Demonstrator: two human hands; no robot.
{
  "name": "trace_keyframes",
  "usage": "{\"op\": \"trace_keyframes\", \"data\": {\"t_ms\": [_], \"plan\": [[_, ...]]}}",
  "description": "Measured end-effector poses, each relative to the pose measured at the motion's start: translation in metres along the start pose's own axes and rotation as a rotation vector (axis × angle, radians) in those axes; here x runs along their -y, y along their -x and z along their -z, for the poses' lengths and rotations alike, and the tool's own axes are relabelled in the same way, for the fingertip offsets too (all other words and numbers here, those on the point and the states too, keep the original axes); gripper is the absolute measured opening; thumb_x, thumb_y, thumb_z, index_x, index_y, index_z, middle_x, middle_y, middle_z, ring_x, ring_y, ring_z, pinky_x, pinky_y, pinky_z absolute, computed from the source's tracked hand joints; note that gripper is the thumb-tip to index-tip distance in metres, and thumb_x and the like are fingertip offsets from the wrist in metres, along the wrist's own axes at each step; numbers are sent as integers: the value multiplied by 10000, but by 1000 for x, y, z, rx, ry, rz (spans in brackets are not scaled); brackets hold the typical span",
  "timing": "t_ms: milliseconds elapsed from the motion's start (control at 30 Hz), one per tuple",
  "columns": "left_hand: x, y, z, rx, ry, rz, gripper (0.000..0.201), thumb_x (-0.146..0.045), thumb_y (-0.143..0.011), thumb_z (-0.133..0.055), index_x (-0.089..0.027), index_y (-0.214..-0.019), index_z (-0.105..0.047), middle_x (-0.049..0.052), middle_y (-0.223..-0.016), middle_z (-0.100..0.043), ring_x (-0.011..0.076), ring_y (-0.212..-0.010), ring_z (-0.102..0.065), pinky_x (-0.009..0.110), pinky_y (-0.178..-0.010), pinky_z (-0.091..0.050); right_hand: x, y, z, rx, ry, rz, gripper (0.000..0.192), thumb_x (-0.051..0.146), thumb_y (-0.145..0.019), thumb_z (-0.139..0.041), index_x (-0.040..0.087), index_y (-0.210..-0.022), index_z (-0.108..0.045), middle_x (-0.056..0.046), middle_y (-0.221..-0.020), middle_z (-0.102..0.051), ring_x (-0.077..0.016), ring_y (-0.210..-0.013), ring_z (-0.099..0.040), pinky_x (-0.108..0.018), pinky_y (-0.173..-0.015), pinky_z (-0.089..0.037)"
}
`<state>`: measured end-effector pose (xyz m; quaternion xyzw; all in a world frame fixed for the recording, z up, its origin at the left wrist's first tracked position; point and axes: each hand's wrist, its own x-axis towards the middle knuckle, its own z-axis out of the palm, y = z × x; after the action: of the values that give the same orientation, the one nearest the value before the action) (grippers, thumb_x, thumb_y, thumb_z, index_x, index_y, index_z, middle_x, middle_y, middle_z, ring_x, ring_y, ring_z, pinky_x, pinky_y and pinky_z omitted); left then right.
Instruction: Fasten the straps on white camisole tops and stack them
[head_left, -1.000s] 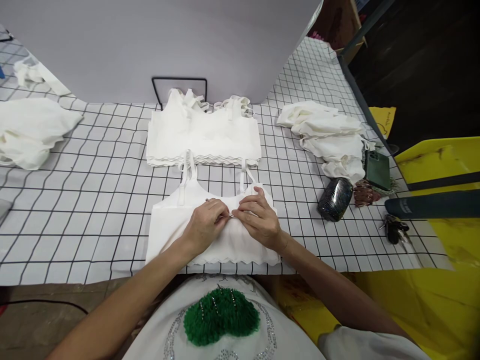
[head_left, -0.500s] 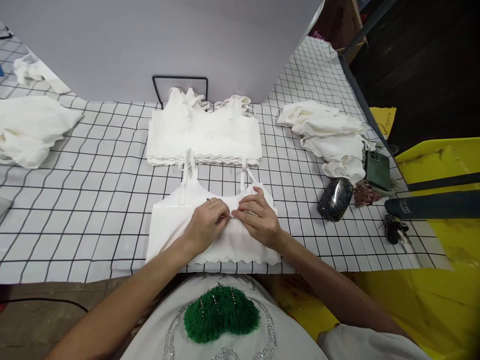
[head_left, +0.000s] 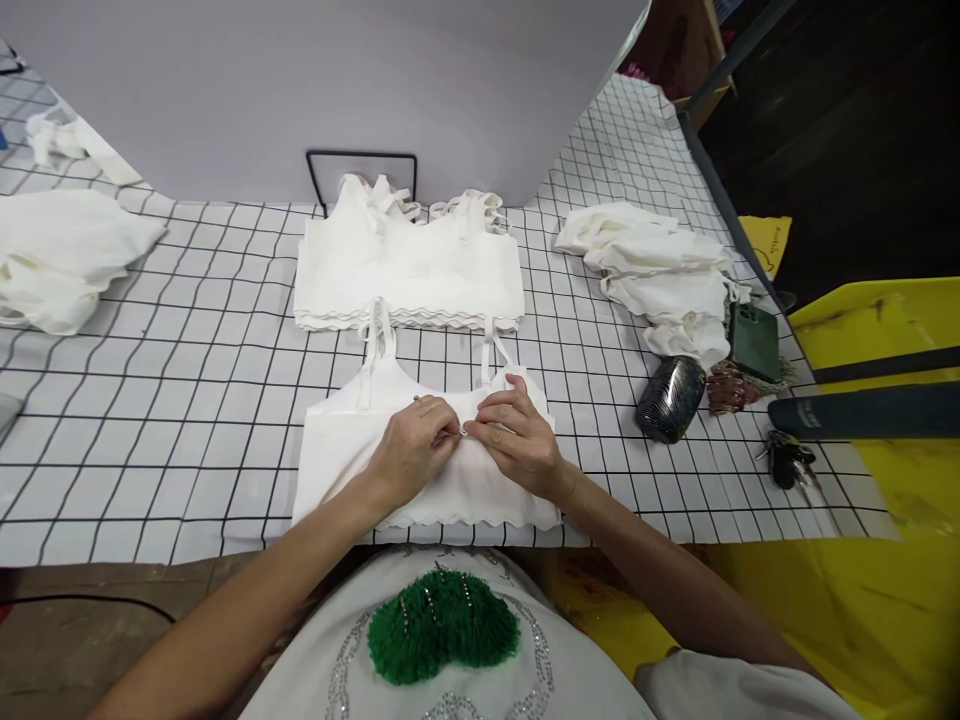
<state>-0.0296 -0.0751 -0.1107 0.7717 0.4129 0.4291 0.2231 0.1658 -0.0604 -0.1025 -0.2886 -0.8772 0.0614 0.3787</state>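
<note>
Nothing moved — left hand (head_left: 411, 455), right hand (head_left: 516, 440) still pinching flat white camisole (head_left: 337, 455)

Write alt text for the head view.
Both hands, left hand and right hand, pinch the neckline of a white camisole lying flat on a grid-patterned table. A stack of camisoles lies behind it; keys lie to the right.

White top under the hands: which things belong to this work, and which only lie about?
In use: left hand, right hand, white top, small metal piece.
Lying about: stacked tops, keys, phone, dark pouch.
</note>
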Motion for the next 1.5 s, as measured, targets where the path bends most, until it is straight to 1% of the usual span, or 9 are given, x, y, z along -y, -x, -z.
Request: {"op": "trace_keyframes", "data": {"t_ms": [233,367,600,733,967,1267,1500], "plan": [[-1,0,1,-4,9,9,215,-12,-829,-537,-198,-730,-495,3,-699,-637,144,-648,-594,250,-587,-459,1,-2,0,-16,14,17,197,52,-890,-603,210,-939,-710,-22,-797,-657,-181,-888,-625,-577,-1058,-451],[-2,-1,2,12,17,39,208,-50,-850,-555,-200,-718,-498,-1,-694,-633,142,-640,-592,257,-592,-460,1,-1,-1,-11,14,-8,224,41,-887,-591,213,-956,-716,-21,-801,-654,-181,-892,-619,-572,-1065,-444],[-3,-2,2,15,10,57,210,-22,-811,-531,-200,-707,-493,-7,-674,-610,136,-619,-554,254,-580,-442,1,-1,1,-6,-5,9,206,65,-891,-607,228,-963,-710,-14,-807,-658,-178,-893,-625,-577,-1064,-445],[-3,-2,2,12,10,52,218,-9,-805,-536,-198,-708,-491,-13,-669,-597,130,-610,-535,245,-580,-428,1,-2,1,1,14,10,198,67,-899,-597,228,-944,-702,-11,-799,-653,-172,-876,-629,-572,-1049,-464],[-3,-2,2,7,3,44,226,-2,-805,-528,-200,-704,-483,-15,-668,-593,132,-616,-534,246,-584,-428,2,-3,0,-28,12,33,194,22,-873,-605,176,-948,-695,-39,-800,-655,-184,-879,-619,-580,-1035,-472],[-1,-2,1,-6,-5,-11,231,4,-811,-513,-200,-711,-476,-9,-663,-606,137,-613,-554,248,-584,-443,3,-2,0,-17,49,27,192,33,-888,-590,193,-944,-679,-22,-807,-656,-178,-899,-623,-575,-1047,-463],[-1,-2,0,-11,-8,-15,229,5,-814,-509,-198,-713,-477,-7,-666,-613,137,-620,-562,245,-586,-451,3,-3,0,-19,43,30,193,38,-888,-597,200,-956,-675,-19,-808,-660,-177,-892,-628,-578,-1039,-466]]}}
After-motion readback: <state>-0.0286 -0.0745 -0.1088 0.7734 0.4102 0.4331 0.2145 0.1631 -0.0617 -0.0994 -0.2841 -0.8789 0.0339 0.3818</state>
